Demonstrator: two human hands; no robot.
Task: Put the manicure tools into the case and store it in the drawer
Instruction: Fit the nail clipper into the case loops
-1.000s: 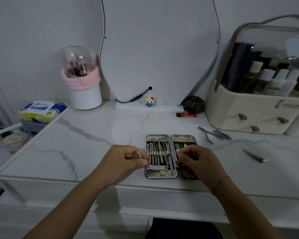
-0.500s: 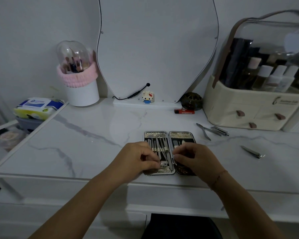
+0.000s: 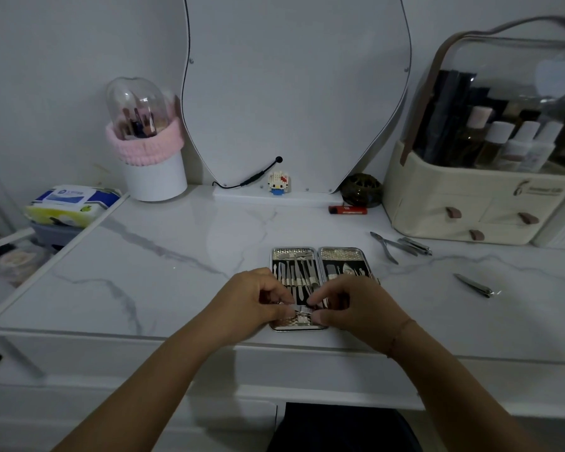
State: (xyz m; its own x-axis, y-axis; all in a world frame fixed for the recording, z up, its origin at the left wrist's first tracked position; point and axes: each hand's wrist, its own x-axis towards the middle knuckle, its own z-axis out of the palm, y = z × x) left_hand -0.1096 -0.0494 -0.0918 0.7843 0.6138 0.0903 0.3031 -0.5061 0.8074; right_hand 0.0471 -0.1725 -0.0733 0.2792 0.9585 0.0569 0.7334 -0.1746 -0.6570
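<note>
A small steel tool (image 3: 302, 310) (judged stiff, light, slippery) was pinched endwise by left hand (image 3: 255, 300) and right hand (image 3: 356, 305); the case (image 3: 340, 253) was seen open.

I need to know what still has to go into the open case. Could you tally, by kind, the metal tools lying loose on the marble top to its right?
Silver metal cuticle nippers: 1
Silver metal nail clippers: 2, the second alone farther right
Total: 3
</note>
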